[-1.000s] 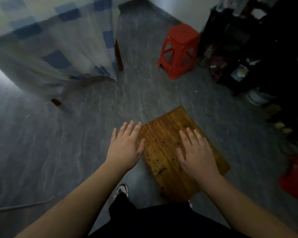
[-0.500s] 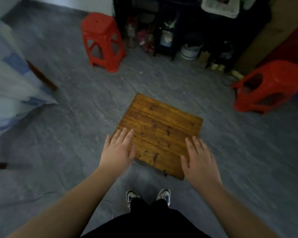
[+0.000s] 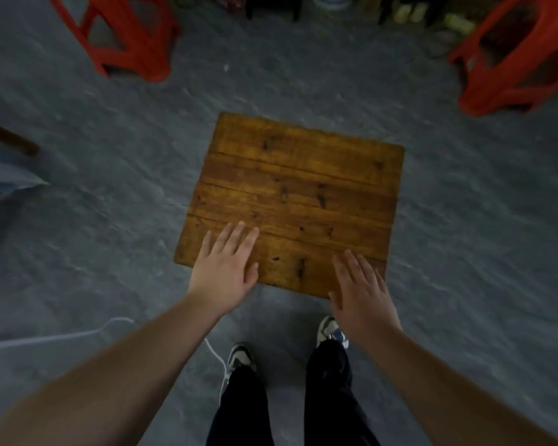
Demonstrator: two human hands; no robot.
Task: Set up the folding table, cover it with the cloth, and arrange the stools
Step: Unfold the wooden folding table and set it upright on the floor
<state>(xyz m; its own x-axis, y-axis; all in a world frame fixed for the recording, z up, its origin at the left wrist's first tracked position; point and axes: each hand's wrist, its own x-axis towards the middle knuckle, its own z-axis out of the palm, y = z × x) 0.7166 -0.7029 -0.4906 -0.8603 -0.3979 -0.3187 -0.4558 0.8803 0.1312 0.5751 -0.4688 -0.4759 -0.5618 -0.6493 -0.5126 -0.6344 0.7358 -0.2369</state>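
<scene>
Left hand [image 3: 225, 268] and right hand [image 3: 360, 289], fingers straight and spread, over the wooden stool's [image 3: 290, 201] near edge (now square-on); both red stools [image 3: 123, 30] [image 3: 516, 56] nearer the top corners.

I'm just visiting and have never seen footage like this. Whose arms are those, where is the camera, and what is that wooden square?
There is no machine here. A person wears a wide-angle camera on the head, looking forward and down, so you see their own arms, dark trousers and shoes. That is the only view.

The left hand and right hand are both spread flat with straight fingers over the near edge of a wooden stool top. Neither hand grips anything; whether they touch the wood or hover just above it, I cannot tell.

The stool top is square, of worn planks, and stands on a grey floor. Two red plastic stools, one at the upper left and one at the upper right, stand beyond it. At the left edge hangs a corner of blue checked cloth.
</scene>
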